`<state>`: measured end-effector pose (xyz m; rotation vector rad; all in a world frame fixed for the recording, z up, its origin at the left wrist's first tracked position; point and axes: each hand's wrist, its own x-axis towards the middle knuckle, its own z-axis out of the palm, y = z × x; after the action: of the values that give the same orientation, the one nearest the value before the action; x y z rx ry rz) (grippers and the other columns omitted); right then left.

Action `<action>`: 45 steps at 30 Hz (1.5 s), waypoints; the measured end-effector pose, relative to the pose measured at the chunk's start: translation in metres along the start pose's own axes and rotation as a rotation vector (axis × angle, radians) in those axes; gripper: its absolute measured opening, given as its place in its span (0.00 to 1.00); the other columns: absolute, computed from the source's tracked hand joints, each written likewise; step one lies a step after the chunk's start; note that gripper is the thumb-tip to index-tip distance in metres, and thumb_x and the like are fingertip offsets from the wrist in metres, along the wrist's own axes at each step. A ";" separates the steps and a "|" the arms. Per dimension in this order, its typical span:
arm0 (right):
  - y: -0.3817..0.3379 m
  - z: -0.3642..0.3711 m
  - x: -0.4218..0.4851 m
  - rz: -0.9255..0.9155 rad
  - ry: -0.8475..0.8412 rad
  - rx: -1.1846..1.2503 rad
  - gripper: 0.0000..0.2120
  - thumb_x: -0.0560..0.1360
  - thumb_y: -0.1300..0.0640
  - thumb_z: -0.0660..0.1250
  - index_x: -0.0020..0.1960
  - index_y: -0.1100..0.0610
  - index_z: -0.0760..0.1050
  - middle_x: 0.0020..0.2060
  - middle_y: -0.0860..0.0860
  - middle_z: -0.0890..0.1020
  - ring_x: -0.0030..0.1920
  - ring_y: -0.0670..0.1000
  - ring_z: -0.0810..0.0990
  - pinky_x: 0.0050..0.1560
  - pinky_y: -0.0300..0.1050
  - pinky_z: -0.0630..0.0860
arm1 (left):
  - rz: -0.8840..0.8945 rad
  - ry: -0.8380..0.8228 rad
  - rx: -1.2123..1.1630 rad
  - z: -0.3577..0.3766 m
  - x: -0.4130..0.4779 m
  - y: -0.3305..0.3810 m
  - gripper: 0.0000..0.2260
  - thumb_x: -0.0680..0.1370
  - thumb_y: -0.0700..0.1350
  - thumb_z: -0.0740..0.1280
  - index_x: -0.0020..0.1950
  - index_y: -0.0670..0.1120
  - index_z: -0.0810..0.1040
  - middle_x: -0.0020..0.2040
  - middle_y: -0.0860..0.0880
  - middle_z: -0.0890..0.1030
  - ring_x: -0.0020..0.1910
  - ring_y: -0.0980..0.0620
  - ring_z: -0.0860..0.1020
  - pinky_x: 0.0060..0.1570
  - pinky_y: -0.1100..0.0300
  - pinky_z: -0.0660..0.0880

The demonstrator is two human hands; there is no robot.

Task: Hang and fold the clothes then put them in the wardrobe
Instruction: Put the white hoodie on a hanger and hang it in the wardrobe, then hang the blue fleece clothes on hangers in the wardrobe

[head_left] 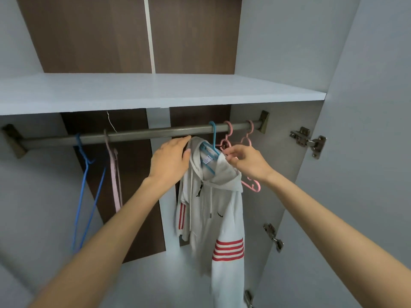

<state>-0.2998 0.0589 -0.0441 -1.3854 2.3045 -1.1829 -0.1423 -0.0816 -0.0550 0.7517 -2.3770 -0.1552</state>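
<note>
White hoodie on blue hanger over rail — left hand touches, right hand pinches its hood.

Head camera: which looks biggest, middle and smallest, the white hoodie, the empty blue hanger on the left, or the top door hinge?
1. white hoodie: biggest by far.
2. empty blue hanger: long but thin.
3. top door hinge: smallest, though it may be nearer the camera.

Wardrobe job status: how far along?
Done: hoodie hangs on a blue hanger hooked over the rail. In hand: left hand touches it, right hand pinches it near the neck, likely straightening. Left: nothing folded in view; pink hanger beside it bare.
</note>
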 end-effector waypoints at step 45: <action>-0.138 0.161 -0.525 -0.682 -0.761 0.044 0.12 0.80 0.57 0.60 0.60 0.50 0.77 0.49 0.44 0.79 0.36 0.39 0.74 0.38 0.35 0.68 | -0.959 0.121 0.254 -0.244 -0.677 0.138 0.15 0.82 0.49 0.56 0.68 0.55 0.71 0.62 0.53 0.77 0.58 0.52 0.77 0.48 0.58 0.71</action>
<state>0.1595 0.3683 -0.1642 -2.1959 1.3110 -0.6203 0.3702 0.4255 -0.1858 1.9090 -1.7530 -0.1909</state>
